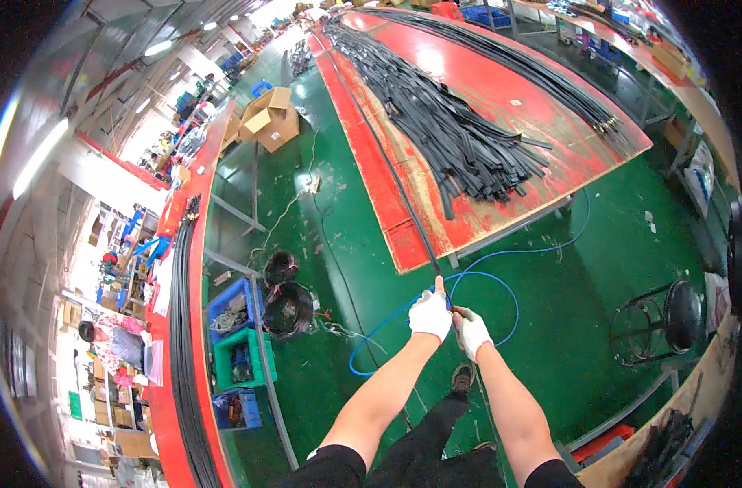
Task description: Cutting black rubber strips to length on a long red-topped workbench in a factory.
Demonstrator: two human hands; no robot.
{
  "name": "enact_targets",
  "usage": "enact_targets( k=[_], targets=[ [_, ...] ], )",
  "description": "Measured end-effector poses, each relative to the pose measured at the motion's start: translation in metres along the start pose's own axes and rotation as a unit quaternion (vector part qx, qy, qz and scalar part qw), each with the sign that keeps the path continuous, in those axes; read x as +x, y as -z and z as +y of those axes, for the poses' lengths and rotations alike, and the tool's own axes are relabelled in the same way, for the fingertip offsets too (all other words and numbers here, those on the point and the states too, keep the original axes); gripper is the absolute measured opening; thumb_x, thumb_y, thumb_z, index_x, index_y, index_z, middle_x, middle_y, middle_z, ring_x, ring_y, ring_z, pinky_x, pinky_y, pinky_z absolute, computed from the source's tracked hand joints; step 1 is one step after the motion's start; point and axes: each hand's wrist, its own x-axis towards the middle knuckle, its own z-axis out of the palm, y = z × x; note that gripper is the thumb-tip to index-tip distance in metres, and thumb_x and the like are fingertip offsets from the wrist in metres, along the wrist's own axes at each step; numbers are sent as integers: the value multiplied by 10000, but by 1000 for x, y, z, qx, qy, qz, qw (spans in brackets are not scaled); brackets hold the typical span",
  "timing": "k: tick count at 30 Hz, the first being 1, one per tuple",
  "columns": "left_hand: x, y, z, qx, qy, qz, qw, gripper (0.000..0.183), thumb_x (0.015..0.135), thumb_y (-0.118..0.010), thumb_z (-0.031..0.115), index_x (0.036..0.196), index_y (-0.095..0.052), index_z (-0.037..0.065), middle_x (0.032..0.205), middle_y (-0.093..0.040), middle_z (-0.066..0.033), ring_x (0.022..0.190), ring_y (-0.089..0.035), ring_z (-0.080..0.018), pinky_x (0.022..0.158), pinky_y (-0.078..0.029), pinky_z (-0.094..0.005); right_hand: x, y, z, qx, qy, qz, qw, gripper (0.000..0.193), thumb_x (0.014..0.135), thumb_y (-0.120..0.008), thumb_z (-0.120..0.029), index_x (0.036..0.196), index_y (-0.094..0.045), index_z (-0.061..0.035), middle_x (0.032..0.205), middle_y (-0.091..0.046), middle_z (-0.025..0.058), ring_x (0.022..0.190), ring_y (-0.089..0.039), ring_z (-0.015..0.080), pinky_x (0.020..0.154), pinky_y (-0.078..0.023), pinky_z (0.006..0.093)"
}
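Observation:
A long black tube (397, 179) runs down the left side of the red table (363, 138) and past its near corner to my hands. My left hand (430, 315), in a white glove with fingertips showing, is closed around the tube's near part, thumb pointing up along it. Just to the right and slightly lower, my white-gloved right hand (471, 332) pinches the tube close to the left hand. A thin dark line trails downward below the right hand. Behind both hands passes a blue hose (513, 297), looped on the floor; whether it touches them I cannot tell.
A heap of flat black sleeves (460, 138) and a bundle of black tubes (542, 73) cover much of the table. At left, a red bench (202, 325) carries more tubes, beside blue and green crates (261, 358). A cardboard box (275, 122) and black stool (680, 315) stand on the floor.

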Motion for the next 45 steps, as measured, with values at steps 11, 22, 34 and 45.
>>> enact_targets(
  k=[11, 22, 34, 45],
  targets=[
    [-7, -17, 11, 0, 12, 47, 999, 754, 929, -654, 239, 1634, -411, 124, 1129, -677, -236, 939, -731, -396, 833, -609, -488, -112, 52, 73, -53, -10, 65, 996, 390, 1104, -580, -184, 1424, -643, 31, 1179, -727, 57, 1001, -607, 117, 902, -476, 257],
    [-42, -23, 18, -2, 2, 32, 999, 901, 859, -727, 219, 1671, -345, 137, 1168, -669, -224, 974, -729, -391, 866, -609, -482, -500, 210, 266, -261, -86, 177, 945, 340, 1078, -630, -224, 1233, -709, 69, 1028, -739, 77, 938, -676, 173, 861, -534, 313],
    [-30, -3, 16, -22, -8, -3, 1000, 861, 867, -704, 207, 1658, -377, 112, 1149, -684, -242, 975, -730, -396, 863, -611, -478, -79, 47, 24, 27, -64, 10, 998, 427, 1102, -564, -415, 1191, -719, -26, 898, -661, 36, 745, -577, 144, 685, -477, 330],
    [-32, -14, 17, -27, 2, 5, 1000, 872, 869, -712, 209, 1663, -365, 112, 1131, -679, -235, 945, -737, -391, 849, -617, -482, -101, 40, 34, -198, 36, 96, 975, 325, 1097, -580, -297, 1066, -715, -3, 909, -668, 59, 867, -581, 173, 819, -492, 352]
  ],
)
